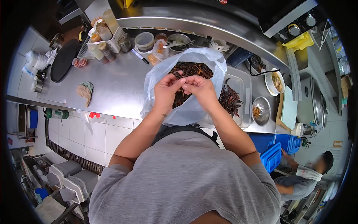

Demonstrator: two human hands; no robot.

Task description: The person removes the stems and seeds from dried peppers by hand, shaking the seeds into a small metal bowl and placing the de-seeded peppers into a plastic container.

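Over a white plastic bag (183, 114) full of dark dried chilies (195, 68), my two hands meet fingertip to fingertip. My left hand (167, 86) holds a dark dried chili (178, 75) between thumb and fingers. My right hand (202, 87) pinches at the near end of that chili, its thumb close to the left thumb; the fingers hide most of the grip. Right of the bag, partly behind my right wrist, a clear plastic tub (246, 84) contains a heap of dark red dried chilies (230, 98).
A steel bowl (263, 105) with small brown bits stands right of the tub. A crumpled cloth (84, 92) lies left on the steel counter (120, 84). A marker (140, 56) and sauce bottles (103, 51) sit farther back. A co-worker (303, 179) handles a blue lid (271, 158) at lower right.
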